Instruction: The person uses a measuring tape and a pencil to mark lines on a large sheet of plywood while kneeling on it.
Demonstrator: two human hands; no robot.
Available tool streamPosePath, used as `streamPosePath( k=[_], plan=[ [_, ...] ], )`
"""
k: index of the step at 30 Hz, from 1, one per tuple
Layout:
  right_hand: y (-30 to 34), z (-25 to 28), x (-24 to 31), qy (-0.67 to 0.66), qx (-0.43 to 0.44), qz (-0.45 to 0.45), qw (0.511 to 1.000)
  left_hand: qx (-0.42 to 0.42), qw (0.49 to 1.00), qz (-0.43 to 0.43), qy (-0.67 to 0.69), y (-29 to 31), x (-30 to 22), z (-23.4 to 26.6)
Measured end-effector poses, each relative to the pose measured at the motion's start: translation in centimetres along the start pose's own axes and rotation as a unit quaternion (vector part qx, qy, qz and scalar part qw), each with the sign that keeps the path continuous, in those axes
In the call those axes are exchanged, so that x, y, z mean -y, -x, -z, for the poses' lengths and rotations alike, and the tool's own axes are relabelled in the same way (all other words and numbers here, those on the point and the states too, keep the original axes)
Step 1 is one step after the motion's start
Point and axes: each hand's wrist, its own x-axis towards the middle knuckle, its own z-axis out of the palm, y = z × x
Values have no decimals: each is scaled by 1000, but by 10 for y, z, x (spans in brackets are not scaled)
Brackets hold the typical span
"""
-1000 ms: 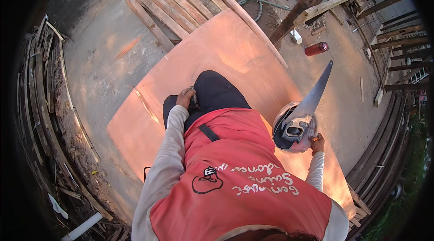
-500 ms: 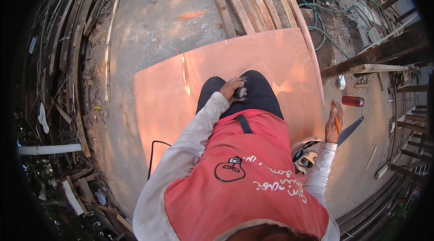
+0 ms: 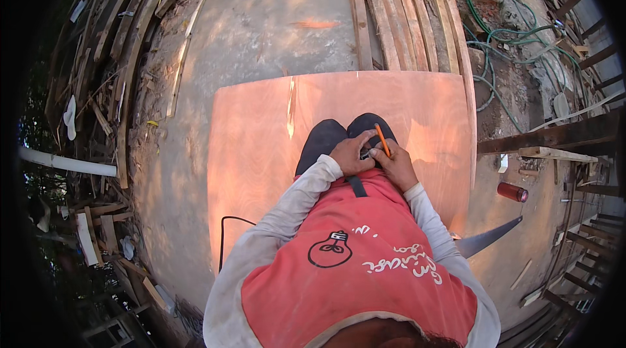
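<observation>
My left hand (image 3: 351, 156) is closed around a small dark and grey tape measure (image 3: 366, 153) above my lap, its fingers covering most of it. Against it, my right hand (image 3: 398, 164) has its thumb and fingers bent at the tape measure's side. An orange pencil (image 3: 383, 140) is held in that same right hand, its far end standing up past the fingers. Under my legs lies a large reddish plywood sheet (image 3: 254, 146), with a pale split mark on its surface.
A handsaw blade (image 3: 489, 237) and a red cylinder (image 3: 512, 192) lie to the right. Long planks (image 3: 398, 22) are stacked beyond the sheet. Green hose (image 3: 495, 35) coils at the far right. Scrap timber (image 3: 124, 41) fills the left side. A black cord (image 3: 223, 237) bends beside my left arm.
My right hand has come in from the right side, carrying the pencil, to meet my left hand at the tape measure. The view has shifted, showing the surroundings at a different angle.
</observation>
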Motion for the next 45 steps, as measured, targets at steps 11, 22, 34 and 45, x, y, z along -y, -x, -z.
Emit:
streamPosePath(
  k=[11, 22, 34, 45],
  plan=[
    [-5, 16, -26, -353, -150, -132, 914, 17, 998, 32, -46, -14, 25, -17],
    [-142, 22, -37, -235, -17, -177, 956, -348, 923, 131, 100, -2, 135, 24],
    [-314, -155, -172, -302, 176, -417, 839, -517, 585, 175, 600, 0, 169, 59],
    [-367, -107, -134, 33, -34, -63, 997, -505, 648, 222, 525, -13, 166, 64]
  ],
)
